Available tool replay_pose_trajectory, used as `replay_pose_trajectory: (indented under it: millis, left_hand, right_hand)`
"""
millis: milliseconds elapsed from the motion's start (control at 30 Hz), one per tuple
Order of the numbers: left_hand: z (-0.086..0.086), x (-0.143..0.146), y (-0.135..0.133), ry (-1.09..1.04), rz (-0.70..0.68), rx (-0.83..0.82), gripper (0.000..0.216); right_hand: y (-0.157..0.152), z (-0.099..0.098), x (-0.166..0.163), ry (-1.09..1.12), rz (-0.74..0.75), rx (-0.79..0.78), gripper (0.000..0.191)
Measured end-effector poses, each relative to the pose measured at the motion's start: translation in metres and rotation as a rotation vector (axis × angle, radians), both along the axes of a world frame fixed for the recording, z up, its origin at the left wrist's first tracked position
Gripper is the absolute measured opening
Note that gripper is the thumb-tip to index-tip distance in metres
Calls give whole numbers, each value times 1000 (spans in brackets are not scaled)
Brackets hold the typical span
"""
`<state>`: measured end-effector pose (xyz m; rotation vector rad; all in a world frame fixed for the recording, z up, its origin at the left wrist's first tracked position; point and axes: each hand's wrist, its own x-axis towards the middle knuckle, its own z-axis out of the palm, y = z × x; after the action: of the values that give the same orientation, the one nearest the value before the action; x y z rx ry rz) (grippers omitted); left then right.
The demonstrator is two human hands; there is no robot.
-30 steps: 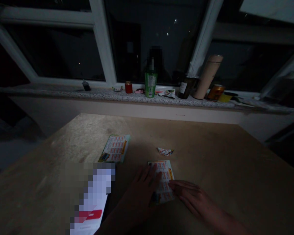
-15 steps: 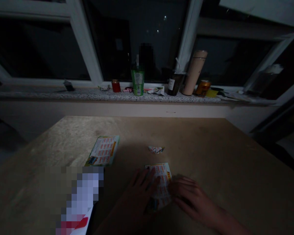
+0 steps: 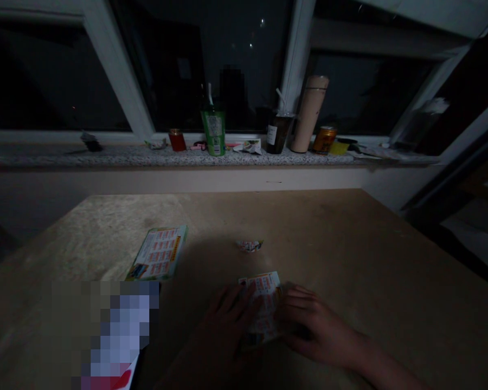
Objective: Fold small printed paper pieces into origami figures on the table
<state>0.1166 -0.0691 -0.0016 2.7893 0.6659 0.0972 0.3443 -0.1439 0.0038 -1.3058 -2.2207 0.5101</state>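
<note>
- Bench (image 3: 329,233): brown top, dim, below window.
- Sill (image 3: 126,157): behind bench, w/ flask (image 3: 310,114) & green cup (image 3: 214,132) on it.
- L hand (image 3: 228,319): fingers spread, palm down, laid over L side of near card; no grip seen.
- R hand (image 3: 305,322): fingers half curled at card's R edge; can't tell if it has hold.
- Lit screen (image 3: 124,325): L of L hand, mostly blurred out.
- Near card (image 3: 270,281): flat on bench, btwn hands.
- Far card (image 3: 158,252): flat, just beyond screen.
- Paper scrap (image 3: 250,246): crumpled, beyond near card.

Pale card (image 3: 270,301), reddish printed grid
</note>
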Motion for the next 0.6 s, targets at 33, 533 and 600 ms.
replay_pose_trajectory:
  millis: [33, 533, 600]
  left_hand:
    - [2, 1, -1, 1, 9, 0, 59]
    - [-1, 3, 1, -12, -44, 22, 58]
    - [-2, 3, 1, -34, -20, -15, 62]
  right_hand:
    - [1, 1, 1, 15, 2, -4, 6]
    - [11, -1, 4, -34, -218, 37, 26]
    - [12, -3, 1, -32, -243, 41, 23]
